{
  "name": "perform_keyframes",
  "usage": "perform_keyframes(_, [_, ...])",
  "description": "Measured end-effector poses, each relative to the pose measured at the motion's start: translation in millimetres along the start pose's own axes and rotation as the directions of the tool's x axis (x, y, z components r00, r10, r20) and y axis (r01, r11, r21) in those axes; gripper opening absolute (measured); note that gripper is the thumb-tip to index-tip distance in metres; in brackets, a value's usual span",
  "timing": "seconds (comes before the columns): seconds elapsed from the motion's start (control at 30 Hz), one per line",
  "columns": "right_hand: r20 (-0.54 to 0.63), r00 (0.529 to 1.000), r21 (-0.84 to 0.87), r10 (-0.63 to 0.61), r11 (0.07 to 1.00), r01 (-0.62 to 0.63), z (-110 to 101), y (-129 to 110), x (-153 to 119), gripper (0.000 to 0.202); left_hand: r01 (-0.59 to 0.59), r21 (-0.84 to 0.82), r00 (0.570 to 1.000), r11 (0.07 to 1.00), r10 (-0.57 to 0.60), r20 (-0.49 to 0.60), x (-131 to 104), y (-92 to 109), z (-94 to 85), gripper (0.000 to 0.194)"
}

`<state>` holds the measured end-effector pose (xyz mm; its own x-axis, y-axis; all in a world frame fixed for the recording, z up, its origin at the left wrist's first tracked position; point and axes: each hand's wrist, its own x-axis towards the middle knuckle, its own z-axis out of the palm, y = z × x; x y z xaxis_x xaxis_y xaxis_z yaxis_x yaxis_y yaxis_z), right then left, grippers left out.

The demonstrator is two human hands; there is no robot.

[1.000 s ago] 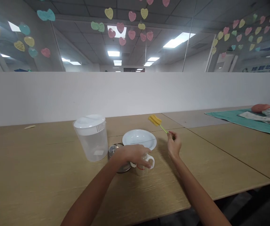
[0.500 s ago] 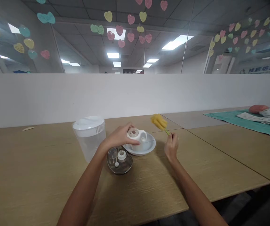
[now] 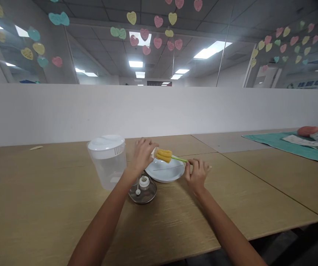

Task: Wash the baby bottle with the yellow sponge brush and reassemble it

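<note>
My left hand (image 3: 142, 157) is closed around a white baby bottle (image 3: 154, 152), with only a little of its rim showing past the fingers. The bottle lies tilted, its open end facing right. In my right hand (image 3: 198, 173) is the thin green handle of a bottle brush (image 3: 163, 155). Its yellow sponge head is at the bottle's mouth; I cannot tell whether the tip is inside. Both are above a white bowl (image 3: 168, 176). Close to my left wrist sits a metal tray (image 3: 144, 200) holding a white bottle top (image 3: 144, 181) with a straw piece; my forearm partly covers the tray.
Left of my hand stands a clear plastic pitcher (image 3: 107, 166) with a white lid. A green cloth (image 3: 270, 142) lies at the far right under a reddish item (image 3: 308, 131) and patterned fabric. The table's front edge runs at lower right; a white wall (image 3: 148, 111) closes the back.
My left hand has lifted the bottle slightly and turned its mouth to the right. My right hand has swung the brush down and left, bringing the sponge to the bottle's mouth.
</note>
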<state>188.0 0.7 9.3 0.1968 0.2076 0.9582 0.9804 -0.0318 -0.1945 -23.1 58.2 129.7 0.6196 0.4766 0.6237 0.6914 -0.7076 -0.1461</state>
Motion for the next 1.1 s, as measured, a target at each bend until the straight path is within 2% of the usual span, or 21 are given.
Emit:
perform_keyframes(0.1, [-0.002, 0.994, -0.021, -0.110, 0.994, 0.110, 1, -6, -2, 0.018, -0.073, 0.034, 0.996, 0.997, 0.071, 0.050, -1, 10, 7.8, 0.042])
perform_keyframes(0.2, [0.023, 0.974, 0.013, -0.224, 0.975, 0.224, 2, -14, -3, 0.016, -0.122, 0.000, 0.986, 0.993, 0.121, 0.114, -1, 19, 20.4, 0.041])
perform_keyframes(0.3, [0.054, 0.963, 0.031, -0.264, 0.964, 0.263, 2, -15, -2, 0.016, -0.134, 0.003, 0.981, 0.991, 0.132, 0.144, -1, 22, 30.5, 0.043])
perform_keyframes(0.5, [0.097, 0.986, -0.045, -0.134, 0.989, 0.138, 4, 9, 1, 0.022, -0.054, 0.178, 0.997, 0.983, 0.043, 0.066, -2, 12, 36.4, 0.033])
perform_keyframes(0.57, [0.091, 0.995, -0.024, -0.031, 0.999, 0.033, 7, 20, 1, 0.025, -0.015, 0.201, 0.999, 0.979, 0.006, 0.043, -3, 8, 35.7, 0.036])
perform_keyframes(0.63, [0.045, 0.987, -0.008, 0.157, 0.988, -0.157, 12, 32, 1, 0.029, 0.040, 0.186, 0.999, 0.982, -0.042, 0.009, -2, 5, 33.4, 0.042])
perform_keyframes(0.73, [0.005, 0.897, -0.053, 0.442, 0.896, -0.441, 20, 48, 0, 0.033, 0.176, 0.018, 0.984, 0.984, -0.175, -0.040, -1, 4, 26.5, 0.059])
perform_keyframes(0.83, [0.157, 0.812, -0.136, 0.563, 0.826, -0.547, 29, 59, -5, 0.036, 0.312, -0.309, 0.947, 0.899, -0.321, 0.022, 1, 13, 16.3, 0.082])
perform_keyframes(0.9, [0.339, 0.754, -0.177, 0.563, 0.825, -0.537, 33, 61, -10, 0.037, 0.344, -0.479, 0.938, 0.807, -0.316, 0.142, 1, 24, 8.5, 0.085])
perform_keyframes(0.97, [0.519, 0.689, -0.185, 0.505, 0.854, -0.487, 37, 60, -16, 0.034, 0.347, -0.550, 0.934, 0.759, -0.231, 0.271, -1, 38, 0.3, 0.083])
perform_keyframes(1.03, [0.655, 0.634, -0.140, 0.412, 0.890, -0.434, 40, 58, -21, 0.026, 0.330, -0.551, 0.912, 0.766, -0.109, 0.395, -5, 52, -7.0, 0.080])
perform_keyframes(1.1, [0.756, 0.583, -0.045, 0.297, 0.913, -0.406, 42, 54, -24, 0.020, 0.280, -0.536, 0.869, 0.797, 0.026, 0.493, -9, 64, -11.3, 0.078])
